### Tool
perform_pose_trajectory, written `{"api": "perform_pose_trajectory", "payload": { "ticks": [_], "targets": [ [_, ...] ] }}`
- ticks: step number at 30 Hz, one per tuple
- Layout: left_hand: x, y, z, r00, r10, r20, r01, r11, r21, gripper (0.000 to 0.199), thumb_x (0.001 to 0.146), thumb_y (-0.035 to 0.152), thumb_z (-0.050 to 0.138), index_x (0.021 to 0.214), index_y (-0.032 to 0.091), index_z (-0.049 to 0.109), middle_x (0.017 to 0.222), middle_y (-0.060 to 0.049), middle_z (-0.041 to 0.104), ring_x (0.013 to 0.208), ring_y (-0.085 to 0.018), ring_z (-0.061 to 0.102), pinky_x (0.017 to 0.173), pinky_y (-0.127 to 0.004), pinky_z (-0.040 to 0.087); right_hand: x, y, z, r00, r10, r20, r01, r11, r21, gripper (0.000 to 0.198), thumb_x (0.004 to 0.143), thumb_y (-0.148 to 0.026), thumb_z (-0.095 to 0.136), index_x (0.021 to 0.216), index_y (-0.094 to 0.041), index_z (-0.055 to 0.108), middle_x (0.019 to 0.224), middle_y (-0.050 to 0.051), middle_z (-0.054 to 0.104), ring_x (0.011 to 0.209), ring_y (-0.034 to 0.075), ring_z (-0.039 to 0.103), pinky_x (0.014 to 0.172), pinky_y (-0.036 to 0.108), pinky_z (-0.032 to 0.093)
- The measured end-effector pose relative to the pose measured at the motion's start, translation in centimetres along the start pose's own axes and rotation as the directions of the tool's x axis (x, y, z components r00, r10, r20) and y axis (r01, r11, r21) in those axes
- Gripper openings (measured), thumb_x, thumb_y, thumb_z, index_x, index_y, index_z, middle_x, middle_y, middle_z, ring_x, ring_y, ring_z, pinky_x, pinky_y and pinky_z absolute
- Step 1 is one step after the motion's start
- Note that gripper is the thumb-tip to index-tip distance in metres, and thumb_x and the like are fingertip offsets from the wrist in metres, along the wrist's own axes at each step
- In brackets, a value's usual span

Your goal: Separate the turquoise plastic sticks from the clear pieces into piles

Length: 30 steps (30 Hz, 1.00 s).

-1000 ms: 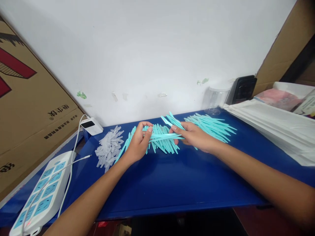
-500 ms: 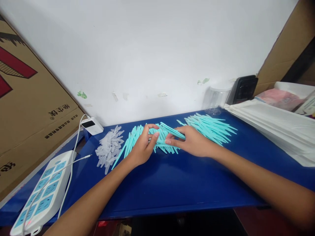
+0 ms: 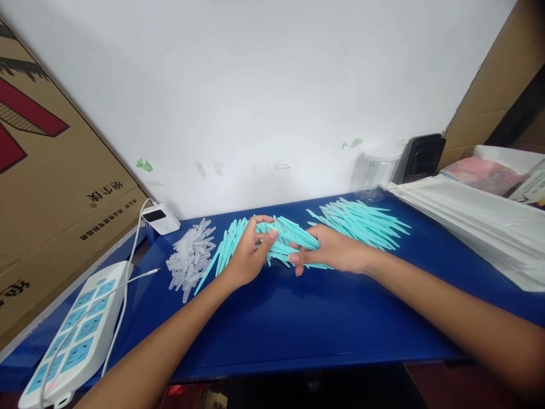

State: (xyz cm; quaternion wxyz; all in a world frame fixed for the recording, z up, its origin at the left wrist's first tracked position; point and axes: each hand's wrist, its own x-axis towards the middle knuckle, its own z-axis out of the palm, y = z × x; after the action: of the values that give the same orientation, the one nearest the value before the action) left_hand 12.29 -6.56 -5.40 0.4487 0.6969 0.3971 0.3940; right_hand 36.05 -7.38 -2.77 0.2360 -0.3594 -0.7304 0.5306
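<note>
Slim turquoise sticks, shaped like eyebrow razors, lie in a pile (image 3: 232,241) at the middle of the table. My right hand (image 3: 332,247) is closed on a bundle of these turquoise sticks (image 3: 298,233), with its thumb in front and the sticks pointing left. My left hand (image 3: 251,250) curves at the left ends of the bundle, thumb and forefinger apart with turquoise showing between them. Whether it presses on any stick is hard to see. Left of it lies a heap of small translucent caps (image 3: 191,255). Another turquoise pile (image 3: 361,221) rests behind my right hand.
A white power strip (image 3: 76,335) with a cable and a small white device (image 3: 160,218) are on the left, beside a large carton (image 3: 55,187). A clear tub (image 3: 374,176) stands against the wall. White sheets or bags (image 3: 477,221) are stacked at right.
My right hand has dipped slightly and now has a thicker bundle of turquoise sticks in its grasp, some jutting out below it. My left hand has hardly moved.
</note>
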Motion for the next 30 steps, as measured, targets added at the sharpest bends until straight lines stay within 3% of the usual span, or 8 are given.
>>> {"api": "perform_pose_trajectory", "payload": {
  "ticks": [3, 9, 13, 17, 23, 27, 30],
  "targets": [
    [0.1, -0.1, 0.1, 0.999, 0.043, -0.022, -0.044, 0.999, -0.023, 0.042, 0.105, 0.057, 0.051, 0.131, 0.025, 0.044, 0.069, 0.006, 0.052, 0.048, -0.009, 0.039, 0.047, -0.021, 0.033, 0.1, 0.0, -0.2, 1.0, -0.026, 0.002, 0.026, 1.0, -0.004, 0.044, 0.08, -0.066, 0.078, 0.078, -0.022, 0.081, 0.087, 0.005, 0.079, 0.103, 0.027, 0.069, 0.1, 0.035, 0.044],
    [0.5, -0.1, -0.9, 0.959, 0.148, -0.241, -0.11, 0.98, 0.165, 0.039, 0.106, 0.055, 0.049, 0.13, 0.024, 0.045, 0.078, 0.002, 0.059, 0.06, -0.013, 0.052, 0.056, -0.024, 0.04, -0.8, -0.6, -3.9, 0.993, -0.011, -0.116, -0.026, 0.949, -0.315, 0.053, 0.082, -0.072, 0.071, 0.075, -0.021, 0.081, 0.082, 0.005, 0.075, 0.078, 0.023, 0.065, 0.073, 0.032, 0.044],
    [0.6, 0.4, -1.7, 0.936, 0.196, -0.294, -0.098, 0.944, 0.316, 0.036, 0.106, 0.053, 0.05, 0.127, 0.024, 0.046, 0.071, 0.004, 0.058, 0.061, -0.014, 0.052, 0.059, -0.026, 0.039, -1.4, 0.5, -8.1, 0.924, 0.025, -0.381, -0.213, 0.862, -0.46, 0.053, 0.082, -0.072, 0.071, 0.071, -0.02, 0.076, 0.071, 0.007, 0.072, 0.062, 0.021, 0.056, 0.06, 0.033, 0.039],
    [0.6, 0.7, -1.8, 0.93, 0.228, -0.289, -0.097, 0.908, 0.407, 0.034, 0.105, 0.051, 0.053, 0.125, 0.024, 0.047, 0.066, 0.007, 0.053, 0.06, -0.015, 0.053, 0.061, -0.027, 0.039, -1.4, 2.3, -10.3, 0.85, 0.155, -0.503, -0.431, 0.752, -0.498, 0.042, 0.085, -0.057, 0.074, 0.066, -0.02, 0.067, 0.07, 0.009, 0.074, 0.054, 0.019, 0.056, 0.054, 0.033, 0.038],
    [0.6, 1.2, -2.1, 0.917, 0.279, -0.285, -0.066, 0.81, 0.583, 0.027, 0.102, 0.046, 0.057, 0.115, 0.023, 0.054, 0.059, 0.01, 0.046, 0.05, -0.013, 0.042, 0.06, -0.027, 0.035, -1.1, 2.3, -9.1, 0.809, 0.167, -0.563, -0.546, 0.568, -0.616, 0.024, 0.088, -0.039, 0.076, 0.085, -0.016, 0.068, 0.083, 0.016, 0.075, 0.071, 0.025, 0.065, 0.061, 0.034, 0.038],
    [1.0, 1.3, -3.3, 0.889, 0.342, -0.305, -0.037, 0.716, 0.697, 0.023, 0.1, 0.044, 0.058, 0.107, 0.022, 0.058, 0.058, 0.009, 0.049, 0.052, -0.014, 0.048, 0.063, -0.027, 0.036, -1.0, 2.1, -8.5, 0.81, 0.135, -0.57, -0.538, 0.558, -0.632, 0.031, 0.096, -0.042, 0.066, 0.099, -0.011, 0.068, 0.105, 0.027, 0.074, 0.097, 0.034, 0.068, 0.071, 0.037, 0.04],
    [1.6, 1.2, -4.9, 0.883, 0.342, -0.321, 0.041, 0.625, 0.779, 0.023, 0.099, 0.045, 0.057, 0.103, 0.022, 0.061, 0.059, 0.006, 0.053, 0.054, -0.016, 0.052, 0.064, -0.028, 0.035, -0.9, 2.2, -8.5, 0.804, 0.107, -0.584, -0.511, 0.627, -0.588, 0.036, 0.101, -0.046, 0.058, 0.107, -0.011, 0.066, 0.11, 0.025, 0.074, 0.103, 0.034, 0.068, 0.076, 0.036, 0.043]
  ]
}}
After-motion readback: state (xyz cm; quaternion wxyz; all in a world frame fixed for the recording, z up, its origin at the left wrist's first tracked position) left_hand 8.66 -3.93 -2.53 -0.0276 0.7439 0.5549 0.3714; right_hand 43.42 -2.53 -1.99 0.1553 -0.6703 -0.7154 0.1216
